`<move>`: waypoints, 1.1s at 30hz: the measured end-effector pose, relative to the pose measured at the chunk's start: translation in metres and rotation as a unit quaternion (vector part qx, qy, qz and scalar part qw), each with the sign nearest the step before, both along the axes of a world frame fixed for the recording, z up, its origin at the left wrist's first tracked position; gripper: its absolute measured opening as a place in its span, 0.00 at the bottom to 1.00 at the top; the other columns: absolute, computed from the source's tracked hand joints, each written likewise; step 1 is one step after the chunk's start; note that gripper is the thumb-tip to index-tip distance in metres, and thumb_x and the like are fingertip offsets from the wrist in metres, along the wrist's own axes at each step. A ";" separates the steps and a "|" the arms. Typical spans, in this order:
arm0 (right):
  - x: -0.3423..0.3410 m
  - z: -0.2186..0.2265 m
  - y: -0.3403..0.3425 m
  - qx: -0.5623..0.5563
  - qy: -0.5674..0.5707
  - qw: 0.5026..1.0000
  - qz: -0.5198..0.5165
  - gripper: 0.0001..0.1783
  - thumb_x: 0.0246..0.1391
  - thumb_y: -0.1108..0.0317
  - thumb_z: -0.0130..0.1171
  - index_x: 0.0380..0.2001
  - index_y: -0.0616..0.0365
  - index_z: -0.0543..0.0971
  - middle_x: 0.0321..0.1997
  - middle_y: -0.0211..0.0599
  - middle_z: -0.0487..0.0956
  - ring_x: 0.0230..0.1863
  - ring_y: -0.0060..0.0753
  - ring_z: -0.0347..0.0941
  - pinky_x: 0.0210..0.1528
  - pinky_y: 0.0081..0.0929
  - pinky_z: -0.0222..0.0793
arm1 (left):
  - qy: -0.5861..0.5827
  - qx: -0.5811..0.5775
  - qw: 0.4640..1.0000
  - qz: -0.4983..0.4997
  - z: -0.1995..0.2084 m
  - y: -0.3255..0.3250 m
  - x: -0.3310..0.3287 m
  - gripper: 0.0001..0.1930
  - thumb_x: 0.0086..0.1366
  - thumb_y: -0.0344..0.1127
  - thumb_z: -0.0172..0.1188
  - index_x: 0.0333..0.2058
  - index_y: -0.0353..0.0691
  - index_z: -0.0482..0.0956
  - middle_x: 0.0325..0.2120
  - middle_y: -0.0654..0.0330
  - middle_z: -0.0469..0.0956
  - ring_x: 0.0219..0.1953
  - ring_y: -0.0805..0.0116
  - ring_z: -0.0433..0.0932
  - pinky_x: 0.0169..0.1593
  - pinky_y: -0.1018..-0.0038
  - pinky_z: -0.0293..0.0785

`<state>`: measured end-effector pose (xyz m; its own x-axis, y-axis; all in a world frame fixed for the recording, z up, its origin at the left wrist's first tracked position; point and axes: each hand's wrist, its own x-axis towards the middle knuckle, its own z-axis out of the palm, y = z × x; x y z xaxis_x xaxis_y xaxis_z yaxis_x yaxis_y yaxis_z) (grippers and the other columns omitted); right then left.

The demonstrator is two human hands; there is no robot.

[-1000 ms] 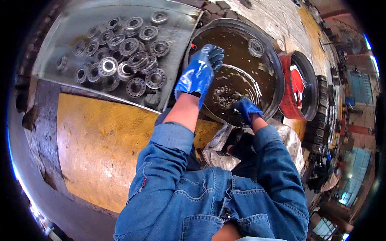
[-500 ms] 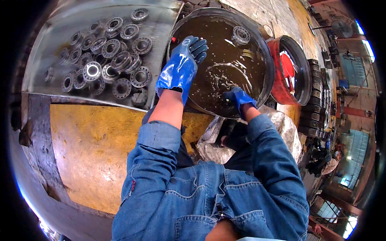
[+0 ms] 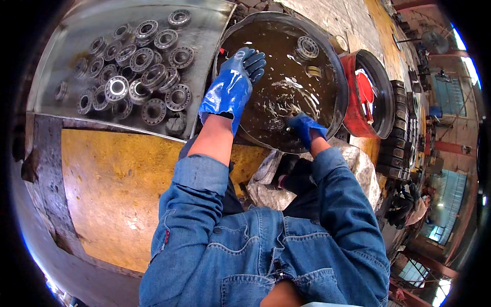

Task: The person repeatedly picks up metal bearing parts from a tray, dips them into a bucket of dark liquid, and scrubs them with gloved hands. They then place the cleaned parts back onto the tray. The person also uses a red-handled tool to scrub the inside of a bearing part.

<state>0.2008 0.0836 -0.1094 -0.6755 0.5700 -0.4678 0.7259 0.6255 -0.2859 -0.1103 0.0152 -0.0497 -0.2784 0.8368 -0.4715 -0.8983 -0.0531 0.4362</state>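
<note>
A wide round basin (image 3: 338,110) of murky brown liquid lies in front of me. My left hand (image 3: 246,65), in a blue rubber glove, hovers over its left side with fingers stretched out and nothing seen in them. Low in the basin, my gloved right hand (image 3: 305,126) is curled at the liquid's surface. Its fingertips are partly hidden, so what they grip cannot be made out. Ripples and splashes spread around that hand. A roller bearing (image 3: 307,47) sits in the liquid at the far right, with a brass-coloured ring (image 3: 313,71) just nearer.
Left of the basin, a metal tray (image 3: 51,110) carries several greasy bearings (image 3: 141,60), some stacked. A red drum (image 3: 350,97) with a red-handled tool stands to the right, beside a row of dark ring-shaped parts (image 3: 396,130). A yellow board (image 3: 112,194) lies nearer me.
My right hand has shifted slightly in the liquid, and the splash pattern around it differs. The left hand stays nearly in place. The whole view has moved a little.
</note>
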 end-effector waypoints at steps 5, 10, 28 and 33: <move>-0.021 -0.030 0.008 0.034 -0.147 0.988 -0.023 0.23 0.66 0.49 0.51 0.48 0.53 0.84 0.51 0.51 0.84 0.50 0.50 0.82 0.51 0.45 0.75 | -0.006 0.028 0.999 -0.018 -0.010 0.011 0.009 0.16 0.76 0.46 0.52 0.53 0.43 0.77 0.52 0.53 0.84 0.51 0.56 0.84 0.52 0.63 0.79; -0.066 -0.012 0.004 0.042 -0.278 0.951 0.130 0.20 0.60 0.53 0.55 0.49 0.50 0.85 0.52 0.52 0.84 0.50 0.53 0.82 0.52 0.46 0.77 | -0.002 0.019 1.000 -0.011 -0.006 0.004 0.003 0.17 0.76 0.46 0.52 0.53 0.43 0.77 0.52 0.53 0.84 0.49 0.56 0.84 0.49 0.62 0.80; -0.038 0.000 0.000 -0.036 -0.119 0.987 -0.103 0.20 0.55 0.52 0.63 0.47 0.52 0.85 0.50 0.54 0.83 0.51 0.56 0.81 0.54 0.44 0.75 | -0.003 0.019 1.000 -0.012 -0.009 0.005 0.004 0.19 0.76 0.49 0.51 0.55 0.43 0.77 0.51 0.55 0.85 0.51 0.57 0.84 0.53 0.62 0.78; -0.015 -0.016 0.006 0.013 -0.040 0.997 -0.066 0.17 0.54 0.58 0.64 0.46 0.49 0.85 0.47 0.55 0.84 0.50 0.57 0.81 0.53 0.47 0.77 | 0.018 0.039 0.999 -0.027 -0.002 0.012 0.016 0.19 0.76 0.48 0.50 0.55 0.43 0.77 0.51 0.54 0.85 0.51 0.57 0.84 0.53 0.62 0.78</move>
<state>0.1853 0.0894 -0.1252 -0.5540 0.6643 -0.5018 0.8228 0.5285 -0.2088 -0.0946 0.0273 -0.0513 -0.2469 0.8853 -0.3941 -0.8846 -0.0398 0.4647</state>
